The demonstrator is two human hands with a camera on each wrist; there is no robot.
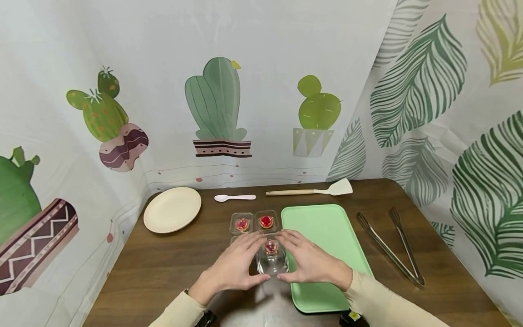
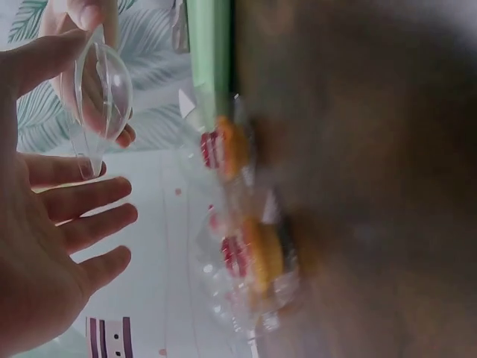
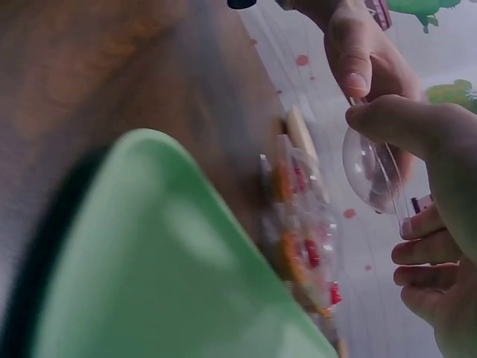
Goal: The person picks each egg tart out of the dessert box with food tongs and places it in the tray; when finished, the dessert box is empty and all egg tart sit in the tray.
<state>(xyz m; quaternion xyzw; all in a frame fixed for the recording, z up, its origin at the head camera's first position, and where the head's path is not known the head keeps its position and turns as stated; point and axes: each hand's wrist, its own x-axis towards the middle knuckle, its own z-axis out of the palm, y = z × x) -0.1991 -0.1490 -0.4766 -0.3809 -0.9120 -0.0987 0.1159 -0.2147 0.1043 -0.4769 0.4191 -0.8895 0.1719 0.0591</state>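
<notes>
My left hand (image 1: 233, 265) and right hand (image 1: 314, 263) hold a clear plastic domed lid (image 1: 273, 267) between them. Each hand pinches its rim with thumb and index finger, the other fingers spread. In the left wrist view the lid (image 2: 112, 97) is raised off the table, its bulge facing down. Beyond the hands, small toy tarts with red tops sit in clear cases: one tart (image 1: 242, 224) at the left and another tart (image 1: 266, 222) beside it. A third tart (image 1: 271, 246) shows through the lid. Part of a further case is hidden by my left hand.
Right of the cases lies a green tray (image 1: 318, 227), partly under my right hand, with metal tongs (image 1: 392, 250) farther right. A cream plate (image 1: 172, 210) is at the back left. A small spoon (image 1: 234, 198) and a spatula (image 1: 309, 190) lie along the back edge.
</notes>
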